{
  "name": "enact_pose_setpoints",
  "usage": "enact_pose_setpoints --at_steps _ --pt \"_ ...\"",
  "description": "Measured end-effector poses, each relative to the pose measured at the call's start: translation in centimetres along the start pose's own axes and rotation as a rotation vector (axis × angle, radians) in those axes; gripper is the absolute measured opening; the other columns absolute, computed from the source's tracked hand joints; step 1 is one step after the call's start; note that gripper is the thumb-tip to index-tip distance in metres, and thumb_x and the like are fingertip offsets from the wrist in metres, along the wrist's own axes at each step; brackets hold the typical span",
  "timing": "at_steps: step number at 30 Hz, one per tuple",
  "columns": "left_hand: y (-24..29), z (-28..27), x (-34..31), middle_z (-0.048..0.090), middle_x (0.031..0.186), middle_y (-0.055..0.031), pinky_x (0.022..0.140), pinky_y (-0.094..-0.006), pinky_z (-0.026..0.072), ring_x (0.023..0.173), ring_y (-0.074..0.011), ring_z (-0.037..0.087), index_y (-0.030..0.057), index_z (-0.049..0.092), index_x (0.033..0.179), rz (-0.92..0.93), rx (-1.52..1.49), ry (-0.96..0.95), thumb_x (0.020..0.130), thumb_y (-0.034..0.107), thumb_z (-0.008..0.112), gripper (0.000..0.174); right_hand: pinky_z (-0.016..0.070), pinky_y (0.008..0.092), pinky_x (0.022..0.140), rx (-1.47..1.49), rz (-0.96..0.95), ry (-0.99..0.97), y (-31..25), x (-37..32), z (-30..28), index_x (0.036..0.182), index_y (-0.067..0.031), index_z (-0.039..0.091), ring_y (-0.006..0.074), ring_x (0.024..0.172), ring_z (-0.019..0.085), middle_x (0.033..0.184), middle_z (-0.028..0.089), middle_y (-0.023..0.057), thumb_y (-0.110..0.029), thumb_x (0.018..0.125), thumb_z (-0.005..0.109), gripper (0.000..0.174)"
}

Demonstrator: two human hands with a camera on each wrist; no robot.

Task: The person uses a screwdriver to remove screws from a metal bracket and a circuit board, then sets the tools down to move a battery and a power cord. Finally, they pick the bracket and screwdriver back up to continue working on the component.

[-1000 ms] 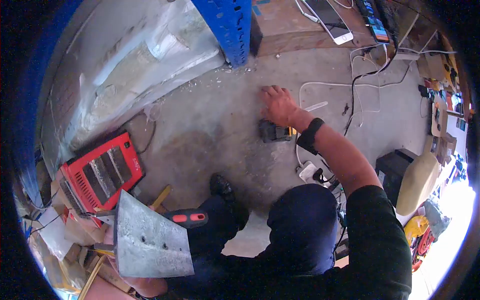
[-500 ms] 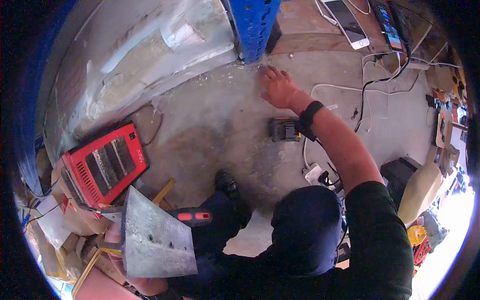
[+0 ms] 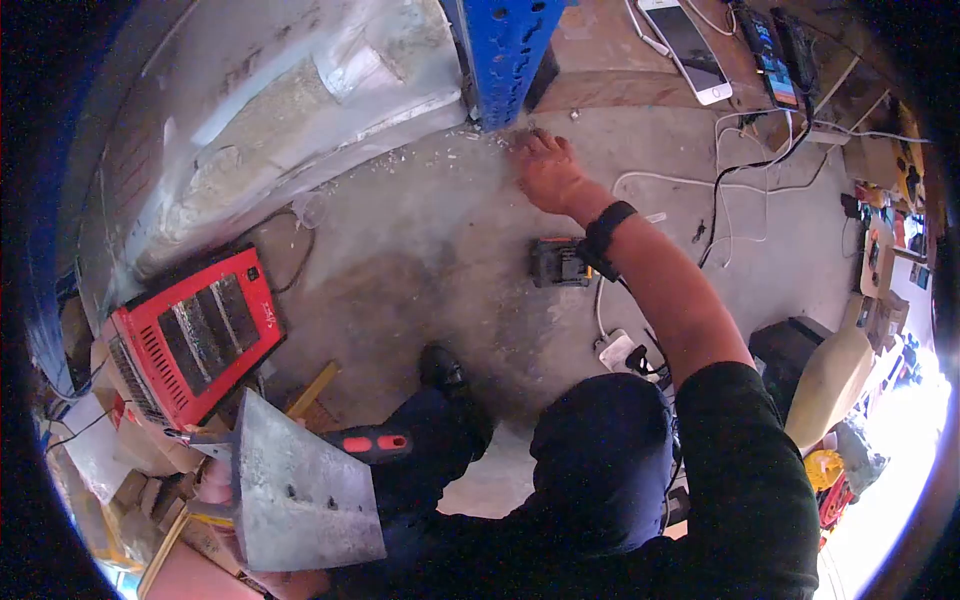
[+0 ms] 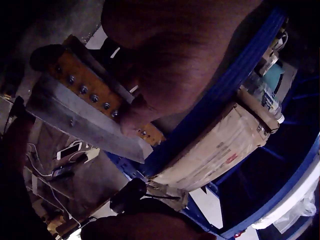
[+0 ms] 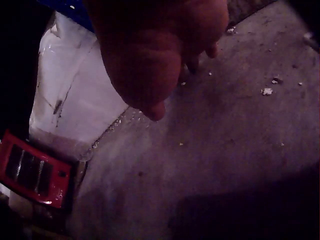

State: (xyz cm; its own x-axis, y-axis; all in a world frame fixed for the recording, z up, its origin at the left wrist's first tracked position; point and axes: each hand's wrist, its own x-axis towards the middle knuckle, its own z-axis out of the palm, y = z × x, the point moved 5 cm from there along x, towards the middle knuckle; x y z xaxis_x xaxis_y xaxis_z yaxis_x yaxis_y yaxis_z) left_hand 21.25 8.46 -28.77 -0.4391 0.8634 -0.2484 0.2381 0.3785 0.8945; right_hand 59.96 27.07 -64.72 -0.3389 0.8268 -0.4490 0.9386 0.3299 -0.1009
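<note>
A broad grey metal plate [image 3: 305,485], with a red and black handle [image 3: 375,443] projecting beyond its edge, is held by my left hand [image 3: 222,490], which is partly hidden behind it. The left wrist view shows the left hand [image 4: 170,70] gripping beside an orange strip [image 4: 82,90] with a row of screws along the plate [image 4: 85,117]. My right hand [image 3: 548,172] reaches low over the concrete floor near a blue post, fingers loosely bent. In the right wrist view, the thumb and fingers of that hand [image 5: 155,60] stand apart, with no object visible between them.
A red heater [image 3: 205,335] stands at left, beside a wrapped pale block [image 3: 290,130]. White crumbs lie by the blue post [image 3: 505,65]. A black device [image 3: 560,262], a socket strip [image 3: 620,352] and cables are on the floor; two phones lie at the upper right.
My right hand has moved forward from above the black device toward the foot of the blue post, uncovering the device. The left hand still holds the metal plate.
</note>
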Motion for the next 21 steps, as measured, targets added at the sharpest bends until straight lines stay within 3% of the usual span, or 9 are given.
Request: enact_pose_setpoints --at_steps 5,7,11,13,15,19,21 --pt "1.2 1.1 -0.3 0.065 0.116 -0.0158 0.084 -0.0414 0.0533 0.097 -0.0259 0.064 -0.0048 0.052 0.128 0.016 0.022 0.006 0.080 0.022 0.076 0.059 0.0366 0.0539 0.107 -0.043 0.023 0.066 1.9 0.5 0.0 0.137 -0.0055 0.049 0.0340 0.136 0.039 0.145 0.045 0.0164 -0.024 0.090 0.053 0.050" --pt "1.3 2.1 -0.1 0.066 0.115 -0.0151 0.083 -0.0419 0.0551 0.097 -0.0263 0.065 -0.0024 0.056 0.125 0.013 -0.031 -0.054 0.085 0.023 0.069 0.049 0.0383 0.0538 0.106 -0.011 0.023 0.047 2.1 0.2 -0.9 0.136 -0.0046 0.049 0.0341 0.135 0.040 0.145 0.045 0.0168 -0.022 0.089 0.054 0.050" --pt "0.7 2.4 -0.5 0.068 0.112 -0.0140 0.082 -0.0427 0.0578 0.097 -0.0269 0.068 0.0011 0.062 0.119 -0.003 -0.114 -0.131 0.093 0.025 0.060 0.036 0.0458 0.0516 0.100 0.057 0.009 0.010 2.4 0.2 -0.5 0.135 -0.0015 0.047 0.0381 0.122 0.055 0.149 0.040 0.0222 -0.014 0.087 0.053 0.050" --pt "-1.0 -0.1 -0.9 0.058 0.124 -0.0169 0.090 -0.0498 0.0540 0.107 -0.0334 0.062 0.0000 0.047 0.134 -0.264 -0.264 0.036 0.070 0.034 0.082 0.080 0.0480 0.0506 0.098 0.094 0.003 0.017 2.2 0.4 -1.3 0.135 -0.0010 0.047 0.0394 0.117 0.059 0.150 0.038 0.0239 -0.012 0.087 0.053 0.050" --pt "-1.3 -0.9 -1.1 0.059 0.122 -0.0164 0.089 -0.0488 0.0543 0.105 -0.0323 0.062 -0.0001 0.047 0.133 -0.250 -0.241 0.043 0.069 0.033 0.083 0.080 0.0517 0.0497 0.093 0.076 0.023 -0.077 2.2 1.0 -2.0 0.135 0.0005 0.046 0.0411 0.110 0.063 0.151 0.037 0.0250 -0.009 0.086 0.052 0.050" --pt "-1.1 -1.0 -1.0 0.062 0.115 -0.0143 0.085 -0.0448 0.0555 0.100 -0.0280 0.064 -0.0006 0.051 0.129 -0.177 -0.158 0.034 0.067 0.030 0.086 0.078 0.0541 0.0492 0.089 -0.001 -0.043 -0.081 2.8 3.3 -1.9 0.137 0.0035 0.043 0.0389 0.111 0.064 0.149 0.038 0.0260 -0.008 0.086 0.052 0.053" --pt "-0.9 -1.0 -0.9 0.064 0.112 -0.0132 0.084 -0.0428 0.0561 0.097 -0.0259 0.065 -0.0009 0.053 0.127 -0.133 -0.114 0.018 0.065 0.029 0.087 0.076 0.0558 0.0477 0.086 -0.271 -0.175 -0.082 2.9 5.0 0.6 0.138 0.0033 0.042 0.0359 0.110 0.065 0.149 0.038 0.0267 -0.006 0.085 0.051 0.055"
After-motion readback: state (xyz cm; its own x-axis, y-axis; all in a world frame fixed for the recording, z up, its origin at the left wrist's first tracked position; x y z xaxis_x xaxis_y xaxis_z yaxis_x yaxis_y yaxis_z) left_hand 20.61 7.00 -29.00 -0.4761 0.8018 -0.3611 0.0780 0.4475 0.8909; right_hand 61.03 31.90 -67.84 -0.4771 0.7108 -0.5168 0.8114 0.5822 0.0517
